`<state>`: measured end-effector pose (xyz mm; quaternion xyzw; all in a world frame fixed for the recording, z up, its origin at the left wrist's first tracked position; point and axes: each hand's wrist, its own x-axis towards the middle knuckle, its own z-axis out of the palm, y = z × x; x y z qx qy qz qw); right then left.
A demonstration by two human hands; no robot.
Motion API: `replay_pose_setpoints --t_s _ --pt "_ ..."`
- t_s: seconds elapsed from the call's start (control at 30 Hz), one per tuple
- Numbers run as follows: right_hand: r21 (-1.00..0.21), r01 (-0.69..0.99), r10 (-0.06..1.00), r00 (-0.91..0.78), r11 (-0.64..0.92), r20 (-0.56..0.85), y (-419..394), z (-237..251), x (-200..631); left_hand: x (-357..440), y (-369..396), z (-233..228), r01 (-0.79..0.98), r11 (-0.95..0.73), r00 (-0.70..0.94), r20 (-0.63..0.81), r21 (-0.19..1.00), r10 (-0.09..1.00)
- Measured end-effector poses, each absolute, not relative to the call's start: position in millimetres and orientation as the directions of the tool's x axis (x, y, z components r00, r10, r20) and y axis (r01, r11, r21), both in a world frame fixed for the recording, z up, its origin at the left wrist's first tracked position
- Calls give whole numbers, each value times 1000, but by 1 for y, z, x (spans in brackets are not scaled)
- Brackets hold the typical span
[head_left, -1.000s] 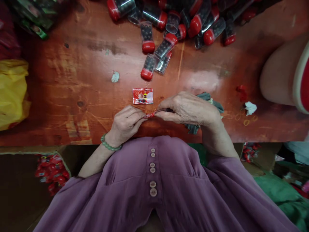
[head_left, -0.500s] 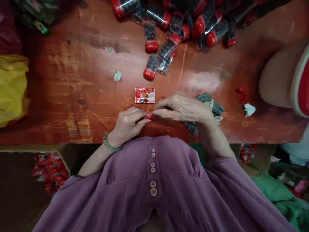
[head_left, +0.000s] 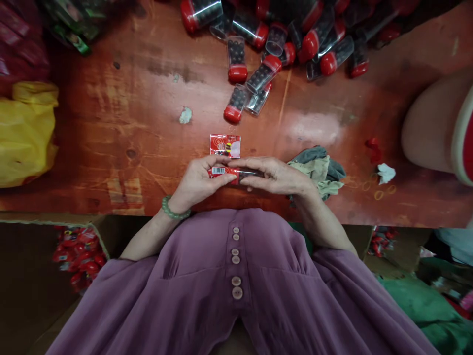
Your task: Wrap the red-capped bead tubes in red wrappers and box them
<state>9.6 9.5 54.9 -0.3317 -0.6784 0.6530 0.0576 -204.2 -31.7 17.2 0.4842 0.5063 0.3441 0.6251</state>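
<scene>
Between my two hands lies a clear tube [head_left: 248,172] of dark balls with a red end, held level just above the table's near edge. My left hand [head_left: 201,180] grips the red end, where a red label with a barcode [head_left: 218,170] shows. Thumb and fingers of my right hand [head_left: 271,175] close round the clear end. Just beyond my fingertips, a red printed card [head_left: 224,146] lies flat on the table. Farther off, several similar tubes [head_left: 236,56] with red caps lie in a loose pile.
Right of my right hand lies a crumpled grey-green cloth [head_left: 320,170]. Beyond it are a white scrap [head_left: 386,173], rubber bands [head_left: 379,195] and a large pale bucket [head_left: 424,128]. A yellow bag [head_left: 25,138] sits at the left. Below the table, a box holds red packets [head_left: 79,254].
The tube has turned so that its barcode and clear side show. My hands have come closer together around it. The whole view has shifted slightly.
</scene>
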Motion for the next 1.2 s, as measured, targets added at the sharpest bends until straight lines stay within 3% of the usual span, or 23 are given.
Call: replay_pose_setpoints --t_s 0.17,0.27,0.47,0.63,0.83,1.07,1.2 --pt "-929 274 661 -653 -247 -368 -5 44 8 -206 -35 11 -313 494 224 -442 811 868" --pt "-938 198 719 -604 -283 -344 -11 38 7 -204 -44 11 -430 556 274 -483 712 831" --pt "-930 273 753 -549 -248 -362 -22 31 -1 -189 -54 14 -445 580 180 -566 683 805" --pt "-932 362 871 -444 -39 -208 -33 21 -9 -180 -54 11 -396 536 68 -558 745 827" --pt "-925 358 877 -394 -127 -273 -42 11 -13 -177 -50 8 -397 501 67 -521 769 851" --pt "-855 467 930 -365 224 44 -39 11 -14 -172 -47 10 -497 469 73 -504 730 861" --pt "-890 424 955 -295 167 38 -41 8 -22 -169 -45 9 -511 439 40 -490 739 871"
